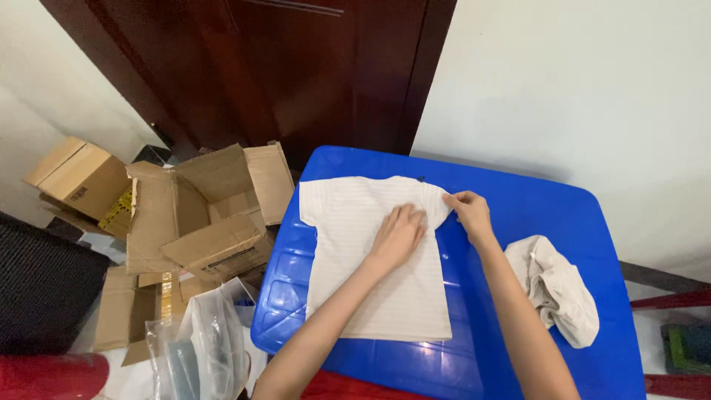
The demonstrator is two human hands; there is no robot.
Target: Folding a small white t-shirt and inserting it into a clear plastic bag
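Shirt (374, 259) first: I see a small white short-sleeved one with faint stripes lying flat on the blue plastic lid (511, 200) that serves as my work surface, collar end toward the far edge, hem toward me. Its long axis runs from me away to the wall, tilted a little to the left at the top.

My left hand (398, 233) lies palm down on the upper chest of the shirt, fingers spread and flat; it grips nothing, it only presses the cloth to the lid. My right hand (469, 211) sits at the shirt's right sleeve, just beside the left hand and a little farther out. Its thumb and fingers are drawn together on the sleeve edge, so I judge it has a pinch of the fabric, though the exact hold is too small for me to be sure of.

So the sleeve lies to the right of the flat hand, and the right hand is the nearer one to it; the left sleeve lies well apart from both hands.

On the lid to my right, near the forearm, a crumpled pale garment (555, 289) lies in a heap, apart from the shirt. Off the lid to my left stand open cardboard boxes (200, 215) and a clear plastic bag (207, 333), with a dark wooden door (296, 74) behind.
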